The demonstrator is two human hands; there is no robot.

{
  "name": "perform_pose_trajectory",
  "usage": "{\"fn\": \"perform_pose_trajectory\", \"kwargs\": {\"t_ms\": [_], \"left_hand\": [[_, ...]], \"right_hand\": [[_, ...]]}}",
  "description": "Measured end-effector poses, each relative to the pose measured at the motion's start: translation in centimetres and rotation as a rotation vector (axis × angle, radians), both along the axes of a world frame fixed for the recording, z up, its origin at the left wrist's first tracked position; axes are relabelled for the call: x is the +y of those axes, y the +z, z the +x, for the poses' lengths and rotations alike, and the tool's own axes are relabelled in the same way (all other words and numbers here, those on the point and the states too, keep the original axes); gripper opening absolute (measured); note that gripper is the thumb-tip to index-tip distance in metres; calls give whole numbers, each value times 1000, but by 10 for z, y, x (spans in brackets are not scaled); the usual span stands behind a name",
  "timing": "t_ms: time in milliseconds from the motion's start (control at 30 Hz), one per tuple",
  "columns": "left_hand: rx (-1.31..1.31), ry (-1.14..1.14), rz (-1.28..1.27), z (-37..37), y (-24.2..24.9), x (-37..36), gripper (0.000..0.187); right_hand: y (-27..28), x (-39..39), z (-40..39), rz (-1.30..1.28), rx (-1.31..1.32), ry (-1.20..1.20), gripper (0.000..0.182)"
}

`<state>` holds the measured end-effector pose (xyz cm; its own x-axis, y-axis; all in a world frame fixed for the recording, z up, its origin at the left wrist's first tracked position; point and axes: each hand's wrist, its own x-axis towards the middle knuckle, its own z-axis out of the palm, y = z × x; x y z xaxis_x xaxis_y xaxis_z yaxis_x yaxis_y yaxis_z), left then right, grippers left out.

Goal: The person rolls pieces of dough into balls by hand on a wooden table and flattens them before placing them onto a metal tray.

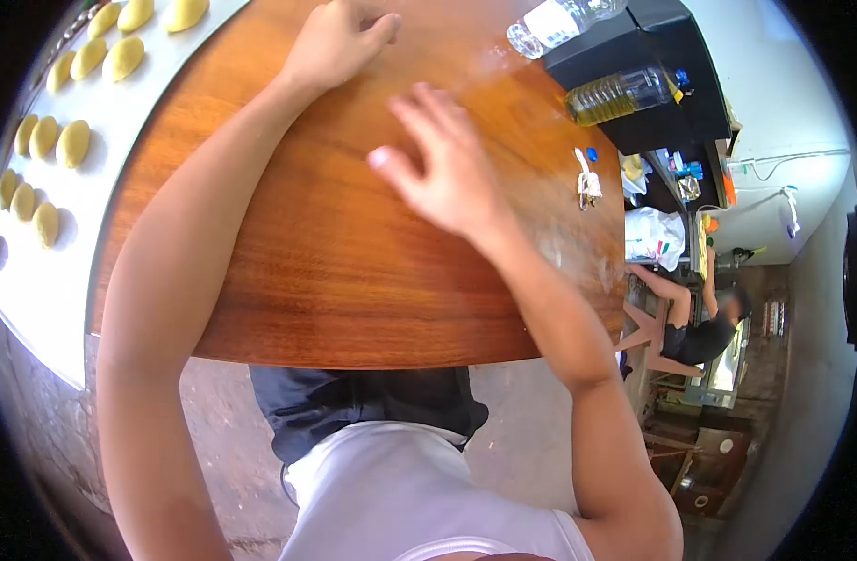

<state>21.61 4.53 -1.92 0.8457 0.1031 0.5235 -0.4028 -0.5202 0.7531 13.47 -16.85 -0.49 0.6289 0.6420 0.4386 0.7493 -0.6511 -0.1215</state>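
Observation:
At the top edge of the view, my left hand (pixel 338 45) is curled over the wooden table (pixel 354 299), its thumb pointing right. What its fingers hold, if anything, I cannot tell. My right hand (pixel 447 168) hovers close over the table's middle with fingers spread and nothing in them. Faint pale dust marks the wood around and beyond it. To the left of my left arm, a white tray (pixel 36 290) carries several oval yellowish dough pieces (pixel 73 144) in rows.
At the table's far right stand a black box (pixel 625 47), a clear labelled bottle (pixel 552 25) and a bottle of yellow oil (pixel 620 96). A blue cap (pixel 592 154) and a small white wrapper (pixel 588 187) lie nearby. Beyond are a plastic bag (pixel 655 236) and a seated person (pixel 704 338).

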Motion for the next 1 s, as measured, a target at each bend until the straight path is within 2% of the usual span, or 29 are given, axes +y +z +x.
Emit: {"fn": "perform_pose_trajectory", "kwargs": {"t_ms": [100,167,233,300,400,533,600,700,767,867,967,1000], "left_hand": [[127,-18,1,-5,7,1,43],[86,-6,-4,-3,7,-2,43],[70,16,-12,-6,6,-6,43],[114,-40,-78,-11,20,-6,34],[135,-43,-49,-6,13,-7,39],[62,-6,13,-7,10,-3,43],[62,-15,-15,-5,8,-1,42],[84,-19,-70,-10,15,-2,40],[116,-7,-42,-13,20,-4,39],[127,-9,-73,-12,17,-4,38],[199,-25,-67,-16,22,-7,38],[173,-39,-33,-15,22,-6,38]], "right_hand": [[15,9,-60,-39,124,176,54],[31,-17,-93,-107,288,179,49],[26,-58,-117,-149,276,183,44],[26,-91,-132,-229,222,109,39],[33,-106,-113,-217,203,-27,37],[13,-67,-35,-174,9,-83,55],[6,-29,-9,42,89,-142,60],[6,9,-25,28,91,-70,58],[16,2,-63,1,156,64,56],[24,-45,-110,3,304,127,42],[23,-101,-120,-71,247,105,37],[26,-114,-117,-91,221,19,36]]}}
